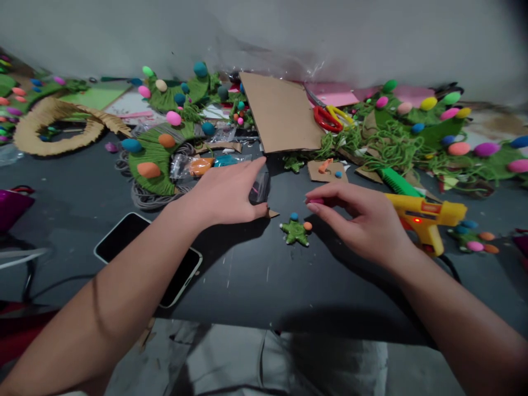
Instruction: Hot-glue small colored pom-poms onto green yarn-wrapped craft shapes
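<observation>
Between the thumb and fingertips of my right hand [355,217] is a small magenta clay ball [315,201], mostly covered by the fingers. My left hand [231,192] reaches over a small clear packet with dark contents [259,187]; its thumb and index finger are spread apart on either side, and its other fingers are hidden. Below and between both hands, a green yarn-wrapped star [295,233] lies on the table. One blue ball [294,216] and one orange ball [307,226] sit on its points, while whitish dabs show on the other tips.
A yellow glue gun [429,217] with a lit red light lies beside my right hand. Under my left forearm is a phone [124,236]. Cardboard [284,113], red-handled scissors [328,119], green yarn [390,146] and a decorated green wreath [152,159] crowd the back.
</observation>
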Available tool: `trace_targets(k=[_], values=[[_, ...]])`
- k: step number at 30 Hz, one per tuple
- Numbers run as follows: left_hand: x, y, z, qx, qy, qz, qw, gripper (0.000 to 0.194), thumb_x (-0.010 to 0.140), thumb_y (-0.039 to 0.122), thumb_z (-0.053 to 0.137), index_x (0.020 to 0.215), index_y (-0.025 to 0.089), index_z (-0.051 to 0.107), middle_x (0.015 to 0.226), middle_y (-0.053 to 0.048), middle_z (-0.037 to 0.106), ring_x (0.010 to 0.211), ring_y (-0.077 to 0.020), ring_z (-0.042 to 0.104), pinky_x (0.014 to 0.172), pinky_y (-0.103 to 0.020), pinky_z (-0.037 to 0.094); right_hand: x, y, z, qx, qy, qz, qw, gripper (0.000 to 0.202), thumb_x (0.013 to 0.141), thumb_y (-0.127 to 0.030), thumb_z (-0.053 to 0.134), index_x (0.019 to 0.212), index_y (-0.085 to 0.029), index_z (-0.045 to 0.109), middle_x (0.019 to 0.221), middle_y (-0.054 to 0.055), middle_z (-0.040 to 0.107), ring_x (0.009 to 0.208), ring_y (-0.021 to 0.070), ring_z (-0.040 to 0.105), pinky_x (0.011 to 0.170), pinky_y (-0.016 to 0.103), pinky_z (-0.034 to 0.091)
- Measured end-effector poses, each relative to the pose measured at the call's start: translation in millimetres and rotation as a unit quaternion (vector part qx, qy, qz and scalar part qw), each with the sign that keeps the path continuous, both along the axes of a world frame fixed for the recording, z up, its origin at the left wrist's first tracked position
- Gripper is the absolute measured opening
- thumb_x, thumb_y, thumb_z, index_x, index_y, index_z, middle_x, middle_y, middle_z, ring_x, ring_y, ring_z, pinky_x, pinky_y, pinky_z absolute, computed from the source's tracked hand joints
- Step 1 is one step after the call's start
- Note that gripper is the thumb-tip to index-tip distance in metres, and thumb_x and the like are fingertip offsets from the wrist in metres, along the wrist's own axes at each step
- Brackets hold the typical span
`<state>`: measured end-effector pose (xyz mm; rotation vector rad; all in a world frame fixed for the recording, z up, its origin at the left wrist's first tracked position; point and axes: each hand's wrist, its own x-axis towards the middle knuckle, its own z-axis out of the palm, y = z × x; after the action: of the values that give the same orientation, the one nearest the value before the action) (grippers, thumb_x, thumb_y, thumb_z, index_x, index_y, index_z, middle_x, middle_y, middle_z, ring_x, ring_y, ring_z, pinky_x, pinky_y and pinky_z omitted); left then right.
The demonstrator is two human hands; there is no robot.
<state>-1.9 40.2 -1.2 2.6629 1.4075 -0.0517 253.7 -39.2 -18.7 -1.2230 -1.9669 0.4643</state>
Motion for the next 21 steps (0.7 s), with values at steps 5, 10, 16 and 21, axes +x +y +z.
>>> trace_targets(k=[5, 10, 16, 21], values=[[-5, 6, -1.1, -0.035, -0.030, 0.003, 0.999, 0.081, 0.091, 0.063, 0.062, 0.154, 0.014, 0.051, 0.152, -0.020, 0.060, 0.135, -0.0421, 0.060, 0.103, -0.049, 0.051, 1, -1, 0.4, -0.006, 0.002, 0.004, 1.000, 0.008, 0.095, -0.021, 0.070, 0.101, -0.024, 0.075, 0.094, 0.003, 0.080, 0.080, 0.0181, 0.074, 0.076, 0.030, 0.061], [-4, 2, 2.1, -0.013, -0.103, -0.026, 0.994, 0.072, 0.089, 0.069, 0.066, 0.140, 0.017, 0.065, 0.133, -0.015, 0.073, 0.118, -0.0343, 0.069, 0.097, -0.040, 0.050, 0, -2, 1.0, -0.022, 0.023, -0.020, 0.999, 0.007, 0.092, -0.027, 0.076, 0.099, -0.023, 0.076, 0.089, 0.003, 0.081, 0.073, 0.0176, 0.073, 0.066, 0.028, 0.058], [4, -11, 3.1, 0.034, -0.209, -0.195, 0.958, 0.057, 0.092, 0.063, 0.071, 0.124, 0.015, 0.075, 0.094, -0.007, 0.076, 0.085, -0.0200, 0.071, 0.069, -0.028, 0.045, -3, -2, 6.4, 0.048, 0.071, 0.031, 0.996, 0.008, 0.091, -0.024, 0.079, 0.100, -0.024, 0.080, 0.093, 0.003, 0.081, 0.080, 0.0184, 0.074, 0.073, 0.031, 0.059], [9, -15, 0.3, 0.052, -0.234, -0.232, 0.943, 0.056, 0.091, 0.062, 0.073, 0.119, 0.014, 0.077, 0.080, -0.003, 0.069, 0.073, -0.0160, 0.066, 0.062, -0.027, 0.040, -6, -4, 4.4, 0.050, 0.044, 0.089, 0.994, 0.020, 0.096, -0.015, 0.070, 0.114, -0.022, 0.078, 0.106, 0.003, 0.081, 0.089, 0.0153, 0.075, 0.081, 0.027, 0.058]])
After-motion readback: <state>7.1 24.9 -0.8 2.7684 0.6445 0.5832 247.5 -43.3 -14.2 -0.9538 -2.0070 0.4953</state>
